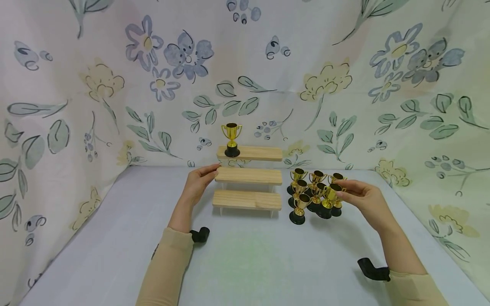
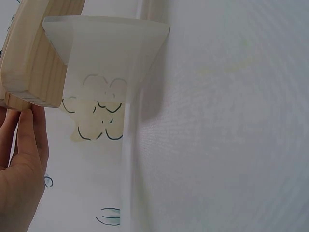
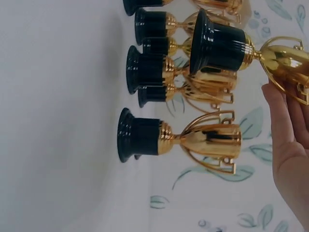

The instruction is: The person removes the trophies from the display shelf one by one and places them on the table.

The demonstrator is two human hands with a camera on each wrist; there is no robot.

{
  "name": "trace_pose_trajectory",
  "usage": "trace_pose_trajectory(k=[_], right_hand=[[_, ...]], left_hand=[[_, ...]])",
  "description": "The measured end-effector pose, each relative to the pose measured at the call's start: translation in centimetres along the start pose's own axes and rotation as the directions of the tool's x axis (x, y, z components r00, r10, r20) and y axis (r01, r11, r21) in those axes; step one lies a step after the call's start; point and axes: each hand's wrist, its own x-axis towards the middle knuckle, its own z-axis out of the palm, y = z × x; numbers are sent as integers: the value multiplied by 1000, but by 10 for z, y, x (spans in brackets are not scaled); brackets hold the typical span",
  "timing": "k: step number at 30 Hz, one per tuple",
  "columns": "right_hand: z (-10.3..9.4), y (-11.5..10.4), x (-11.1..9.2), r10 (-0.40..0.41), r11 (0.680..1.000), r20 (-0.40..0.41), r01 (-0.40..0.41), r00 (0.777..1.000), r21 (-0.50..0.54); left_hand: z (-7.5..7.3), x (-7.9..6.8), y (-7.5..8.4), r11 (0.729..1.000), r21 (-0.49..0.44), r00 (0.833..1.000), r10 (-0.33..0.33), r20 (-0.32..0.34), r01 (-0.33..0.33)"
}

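A small gold trophy cup with a black base (image 1: 331, 194) is pinched near its cup by my right hand (image 1: 361, 196). In the right wrist view that trophy (image 3: 219, 46) is held off the table, its base higher than those of the trophies (image 3: 193, 140) standing behind it. My left hand (image 1: 196, 183) touches the left end of the middle wooden shelf (image 1: 249, 175) with fairly straight fingers. In the left wrist view, fingertips (image 2: 27, 118) meet the end of a board. One gold trophy (image 1: 231, 138) stands upright at the left on the top shelf (image 1: 262, 153).
Several upright trophies (image 1: 300, 208) crowd together right of the shelves. Below the middle shelf is the lowest shelf (image 1: 246, 199), on pale translucent supports (image 2: 104, 41). A white table (image 1: 245, 263) lies in front, and a flowered cloth (image 1: 283, 106) hangs behind.
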Motion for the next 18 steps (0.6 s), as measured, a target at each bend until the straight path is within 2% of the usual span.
trace_pose_trajectory(k=[5,18], right_hand=[[-1,9,1,23,1000,28,-23,999,-10],[6,19,3,53,999,139,-53,989,-1]], left_hand=[[0,-1,1,1000,-8,1000,16,21,-16],[0,1,-2,1000,-10,1000,12,16,-12]])
